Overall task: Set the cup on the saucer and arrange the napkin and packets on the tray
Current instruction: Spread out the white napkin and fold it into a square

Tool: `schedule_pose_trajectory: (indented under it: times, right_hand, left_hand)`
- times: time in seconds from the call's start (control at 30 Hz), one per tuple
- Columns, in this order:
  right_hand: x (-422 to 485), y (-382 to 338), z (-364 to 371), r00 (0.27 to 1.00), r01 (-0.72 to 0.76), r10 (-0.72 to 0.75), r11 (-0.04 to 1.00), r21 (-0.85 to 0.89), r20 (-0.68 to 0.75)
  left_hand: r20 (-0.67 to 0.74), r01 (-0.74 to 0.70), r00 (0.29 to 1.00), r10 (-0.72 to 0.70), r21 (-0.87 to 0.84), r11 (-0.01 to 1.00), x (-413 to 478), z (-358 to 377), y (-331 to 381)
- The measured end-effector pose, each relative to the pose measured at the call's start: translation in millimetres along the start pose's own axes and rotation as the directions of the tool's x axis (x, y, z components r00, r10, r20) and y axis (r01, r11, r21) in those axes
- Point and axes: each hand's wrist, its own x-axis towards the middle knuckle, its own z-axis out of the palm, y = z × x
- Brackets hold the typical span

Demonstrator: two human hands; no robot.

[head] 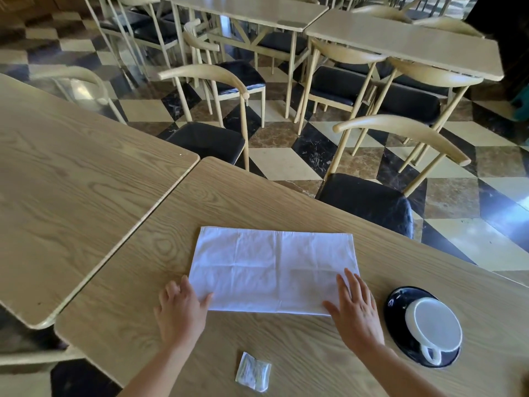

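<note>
Napkin (273,270): white, flat on the table (114,282), centre | Left hand (179,309): fingers spread, on its near-left corner | Right hand (356,312): flat, released, on its near-right corner | Cup (433,329): white, on dark saucer (396,310), right | Packet (253,371): near edge, between the forearms

A café or restaurant dining room. Beyond the grips, rows of matching pale wood tables (400,41) stand with identical curved-back chairs (372,167) on black padded seats, pushed in along aisles. The floor (286,161) is polished stone in a black, cream and brown cube pattern. The near worktop (257,202) has the same light wood grain, with a white cloth napkin (272,267) spread between the grips and a white cup (432,325) on a dark saucer (395,310) just beyond the right one
</note>
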Motion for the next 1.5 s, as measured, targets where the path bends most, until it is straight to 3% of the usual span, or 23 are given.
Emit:
schedule_pose_trajectory:
  times: [0.13, 0.37, 0.53, 0.63, 0.73, 0.83, 0.9, 1.0, 1.13, 1.2, 1.23, 1.27, 1.33, 1.37, 1.43, 1.5]
  right_hand:
    - [-6, 4, -4, 0.999, -0.011, 0.011, 1.0, -0.002, -0.044]
    - [-16, 10, -20, 0.997, -0.019, 0.017, 1.0, -0.023, -0.07]
    - [-15, 14, -22, 0.999, -0.032, 0.032, 0.999, -0.036, -0.018]
    - [-10, 14, -26, 1.0, -0.013, 0.015, 0.999, -0.051, 0.028]
    - [-6, 11, -29, 0.997, -0.015, 0.018, 0.999, -0.041, 0.08]
    - [-3, 9, -32, 0.993, -0.024, 0.026, 1.0, -0.019, 0.114]
    - [-1, 9, -32, 0.991, -0.031, 0.032, 0.999, -0.009, 0.127]
    - [2, 9, -35, 0.985, -0.064, 0.063, 0.998, 0.001, 0.159]
    - [10, 2, -43, 0.975, -0.151, 0.132, 0.984, 0.097, 0.181]
    - [23, -12, -55, 0.957, -0.266, 0.205, 0.904, 0.335, 0.207]
    - [32, -23, -63, 0.93, -0.358, 0.247, 0.775, 0.522, 0.272]
    - [41, -35, -71, 0.894, -0.445, 0.247, 0.574, 0.687, 0.372]
    - [60, -62, -86, 0.844, -0.537, 0.118, 0.203, 0.819, 0.524]
    - [70, -74, -93, 0.836, -0.548, 0.046, 0.118, 0.828, 0.547]
    - [88, -93, -104, 0.842, -0.532, -0.031, 0.12, 0.838, 0.539]
    - [102, -103, -110, 0.876, -0.465, -0.021, 0.237, 0.853, 0.483]
  left_hand:
    - [0.114, 0.11, 0.989, -0.096, -0.117, 0.987, 1, -13, 2]
    - [0.194, 0.267, 0.956, -0.218, -0.278, 0.923, 9, -17, -8]
    - [0.257, 0.348, 0.929, -0.266, -0.363, 0.864, 13, -17, -11]
    - [0.25, 0.385, 0.922, -0.295, -0.529, 0.756, 10, -12, -11]
    - [0.265, 0.412, 0.906, -0.331, -0.735, 0.539, 5, -12, -8]
    - [0.203, 0.348, 0.911, -0.359, -0.845, 0.405, -1, -19, 1]
    - [0.133, 0.283, 0.921, -0.365, -0.875, 0.393, -6, -27, 9]
    - [0.008, 0.175, 0.934, -0.357, -0.881, 0.44, -14, -43, 26]
    - [-0.264, -0.105, 0.942, -0.208, -0.819, 0.564, -32, -66, 65]
    - [-0.309, -0.177, 0.941, -0.14, -0.799, 0.575, -38, -72, 88]
    - [-0.334, -0.213, 0.937, -0.101, -0.777, 0.593, -41, -72, 98]
    - [-0.363, -0.252, 0.93, -0.053, -0.736, 0.628, -44, -70, 107]
    - [-0.398, -0.328, 0.916, 0.06, -0.651, 0.685, -49, -64, 123]
    - [-0.398, -0.361, 0.91, 0.115, -0.626, 0.691, -51, -61, 131]
    - [-0.397, -0.428, 0.892, 0.216, -0.591, 0.683, -56, -55, 144]
    - [-0.383, -0.476, 0.873, 0.301, -0.538, 0.696, -61, -49, 154]
